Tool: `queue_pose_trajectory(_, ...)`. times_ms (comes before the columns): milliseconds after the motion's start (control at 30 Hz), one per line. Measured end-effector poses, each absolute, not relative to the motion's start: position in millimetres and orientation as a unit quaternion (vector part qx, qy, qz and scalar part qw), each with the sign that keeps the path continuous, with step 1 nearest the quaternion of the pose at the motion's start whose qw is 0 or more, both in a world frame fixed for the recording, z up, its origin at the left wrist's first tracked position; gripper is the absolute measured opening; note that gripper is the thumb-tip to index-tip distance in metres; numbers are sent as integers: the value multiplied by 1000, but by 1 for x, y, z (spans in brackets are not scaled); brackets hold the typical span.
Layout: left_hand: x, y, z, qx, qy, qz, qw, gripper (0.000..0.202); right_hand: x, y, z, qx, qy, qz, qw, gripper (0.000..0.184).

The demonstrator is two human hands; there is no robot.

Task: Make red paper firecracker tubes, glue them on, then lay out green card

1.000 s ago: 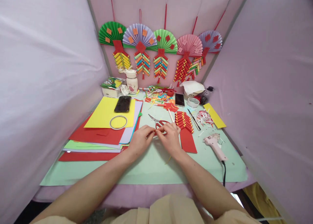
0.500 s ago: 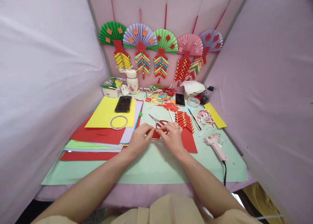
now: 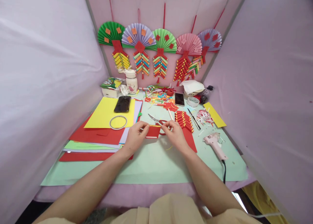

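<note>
Two bare forearms are stretched over a pale green mat (image 3: 151, 167) on a table draped in pink. A small red paper piece (image 3: 153, 132) is gripped at its two ends: the left hand (image 3: 134, 137) is pinched on the left end, the right hand (image 3: 176, 137) on the right end, with the fingers of both curled in. The piece is held flat and low over the middle of the mat, just in front of a pair of red-handled scissors (image 3: 157, 121).

A stack of coloured paper sheets (image 3: 95, 139) is spread out to the left of the hands, with a yellow sheet (image 3: 102, 115) on top. A ring of tape (image 3: 118, 122) and a black phone (image 3: 122, 104) are laid on that yellow sheet. To the right of the hands, a red paper firecracker string (image 3: 184, 120) is set on the mat, and a pink glue gun (image 3: 215, 144) is rested near the mat's right edge, its black cord trailing off the table.

Farther back, a heap of coloured paper scraps (image 3: 158, 95), a second phone (image 3: 179, 99) and a white bottle (image 3: 131, 80) are seen along the rear of the table. Five folded paper fans (image 3: 139, 36) with firecracker tails are hung in a row on the pink back wall.
</note>
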State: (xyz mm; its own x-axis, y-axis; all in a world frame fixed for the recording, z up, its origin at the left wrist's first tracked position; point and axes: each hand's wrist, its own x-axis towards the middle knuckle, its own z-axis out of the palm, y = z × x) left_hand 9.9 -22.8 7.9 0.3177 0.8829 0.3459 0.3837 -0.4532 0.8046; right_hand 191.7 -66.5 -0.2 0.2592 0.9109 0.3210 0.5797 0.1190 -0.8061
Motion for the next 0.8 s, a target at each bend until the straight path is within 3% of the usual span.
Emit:
queue_pose_trajectory(267, 11, -20, 6, 703, 453, 386, 390, 23, 195, -65, -4, -608, -517, 375, 471, 19)
queue_pose_trajectory(800, 12, -18, 1, 659, 468, 392, 439, 29, 189, -66, -5, -609, -485, 388, 493, 16)
